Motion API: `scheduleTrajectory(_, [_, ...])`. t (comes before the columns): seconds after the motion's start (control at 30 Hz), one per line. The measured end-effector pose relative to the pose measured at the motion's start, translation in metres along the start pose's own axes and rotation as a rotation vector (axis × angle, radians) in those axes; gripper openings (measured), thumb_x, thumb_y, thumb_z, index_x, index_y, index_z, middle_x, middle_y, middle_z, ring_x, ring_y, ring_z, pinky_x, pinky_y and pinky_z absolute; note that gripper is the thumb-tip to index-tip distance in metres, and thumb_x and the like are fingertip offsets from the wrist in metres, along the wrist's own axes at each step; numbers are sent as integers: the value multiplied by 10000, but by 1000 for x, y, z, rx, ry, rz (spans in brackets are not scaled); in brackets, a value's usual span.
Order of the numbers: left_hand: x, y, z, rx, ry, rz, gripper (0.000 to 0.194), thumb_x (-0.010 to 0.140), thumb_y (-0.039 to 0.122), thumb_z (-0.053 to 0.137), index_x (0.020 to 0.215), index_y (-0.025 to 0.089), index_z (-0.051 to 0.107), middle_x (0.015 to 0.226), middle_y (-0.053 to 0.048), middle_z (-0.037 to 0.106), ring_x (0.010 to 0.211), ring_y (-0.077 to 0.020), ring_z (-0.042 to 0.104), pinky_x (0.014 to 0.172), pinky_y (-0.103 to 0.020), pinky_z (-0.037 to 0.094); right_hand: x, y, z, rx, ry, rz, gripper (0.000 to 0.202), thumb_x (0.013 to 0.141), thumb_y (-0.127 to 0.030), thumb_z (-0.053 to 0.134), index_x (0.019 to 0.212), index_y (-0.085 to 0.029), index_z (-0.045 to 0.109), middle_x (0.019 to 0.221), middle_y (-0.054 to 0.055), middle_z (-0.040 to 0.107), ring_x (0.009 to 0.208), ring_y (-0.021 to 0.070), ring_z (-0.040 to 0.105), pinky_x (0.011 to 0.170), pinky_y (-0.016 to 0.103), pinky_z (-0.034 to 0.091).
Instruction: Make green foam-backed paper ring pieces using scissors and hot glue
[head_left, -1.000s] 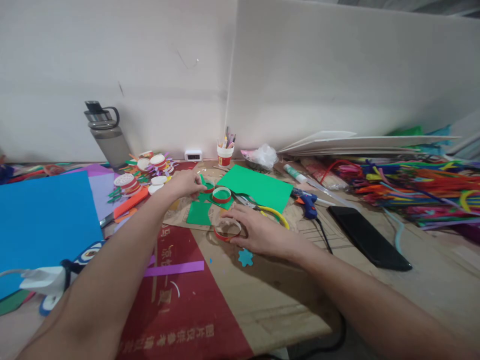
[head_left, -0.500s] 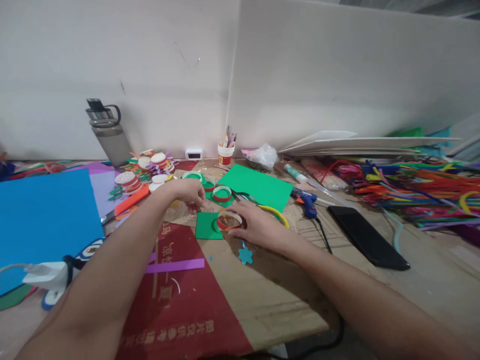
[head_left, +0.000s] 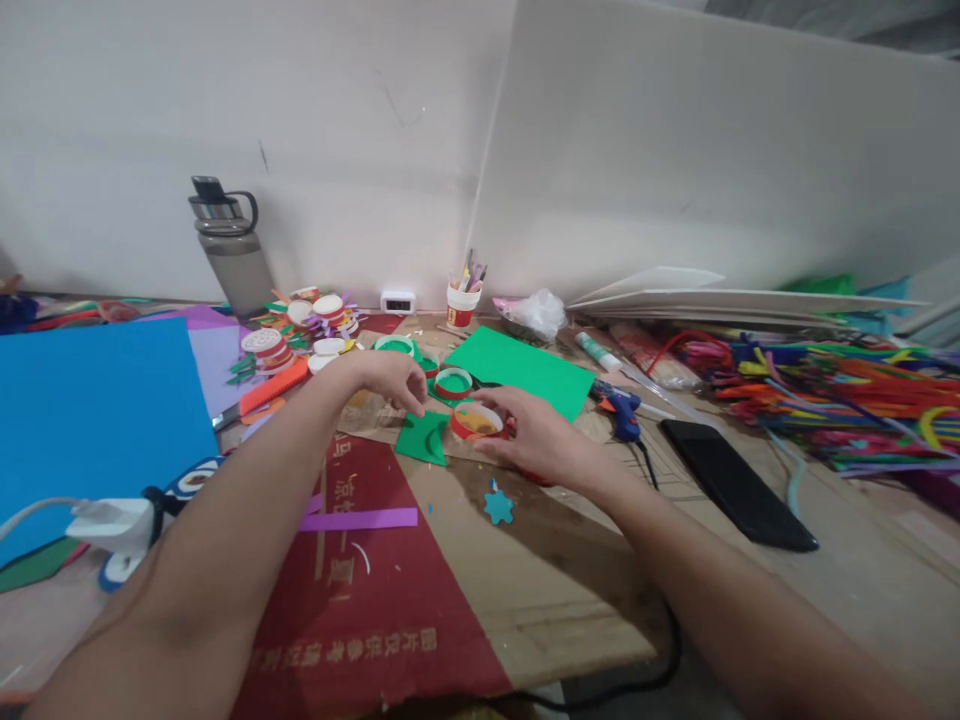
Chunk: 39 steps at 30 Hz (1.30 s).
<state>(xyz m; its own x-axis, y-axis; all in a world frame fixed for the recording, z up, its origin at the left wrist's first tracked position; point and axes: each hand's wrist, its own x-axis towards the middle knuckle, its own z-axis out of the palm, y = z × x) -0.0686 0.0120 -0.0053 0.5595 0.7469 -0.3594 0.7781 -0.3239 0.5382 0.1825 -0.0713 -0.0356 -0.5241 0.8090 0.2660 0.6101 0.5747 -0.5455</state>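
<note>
My right hand (head_left: 536, 432) grips a short red-and-white ring (head_left: 466, 433), like a slice of paper cup, with fingers and thumb on its right side. Through the ring's open middle I see brown and orange. A small green square sheet (head_left: 421, 440) lies just left of it, turned at an angle. Above the square's upper edge my left hand (head_left: 396, 378) is closed, fingertips pointing down; whether it pinches anything is hidden. Behind the hands stand similar rings with green inside, one of them a red-and-white ring (head_left: 453, 384). A blue flower-shaped cutout (head_left: 498, 506) lies below the right hand.
A large green sheet (head_left: 525, 365), a blue glue gun (head_left: 622, 415) and a black phone (head_left: 739, 485) lie to the right. On the left are an orange cutter (head_left: 274, 388), a blue sheet (head_left: 97, 420) and a water bottle (head_left: 236, 265). Pipe cleaners (head_left: 847, 380) pile up far right.
The ring in my right hand has come up off the green square and moved slightly right. The square has turned askew. My left hand stays near it.
</note>
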Motion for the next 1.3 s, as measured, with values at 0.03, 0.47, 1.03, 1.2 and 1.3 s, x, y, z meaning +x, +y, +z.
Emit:
scheduleTrajectory(0.03, [1,2,1,33,2,24,277,508,346,821,755,246,744,758,-47,718,669,-204,625,615,-267,438,-2,2,-3,-6,-9,18,519,754,-354,755,1239,-241,608,1138,74,666,943,210,634,803,345,490])
scheduleTrajectory(0.47, [11,4,10,304,15,-18,420,436,389,825,782,248,631,781,-1,634,684,-190,520,608,-261,318,-17,-24,-1,-13,-318,-179,674,633,-386,857,1251,-276,609,1189,56,662,1099,249,606,905,338,475])
scheduleTrajectory(1.03, [-25,-4,-15,-35,-118,-334,312,569,372,762,729,211,548,544,-34,642,529,-216,607,515,-271,409,1,60,-31,-682,115,429,445,886,-482,584,1158,-135,643,1166,184,621,1144,352,502,926,444,389])
scheduleTrajectory(1.2, [-25,7,-23,173,156,-431,346,597,495,762,589,189,600,538,-99,631,543,-278,619,575,-350,437,1,57,-19,-736,70,409,471,902,-537,521,1182,-171,617,1151,173,604,1114,377,497,851,457,415])
scheduleTrajectory(1.3, [-13,22,-17,454,405,-265,364,671,523,709,577,179,634,633,-101,640,652,-269,619,656,-349,435,4,54,-15,-761,65,389,419,902,-489,550,1141,-151,615,1115,173,607,1057,348,541,826,422,429])
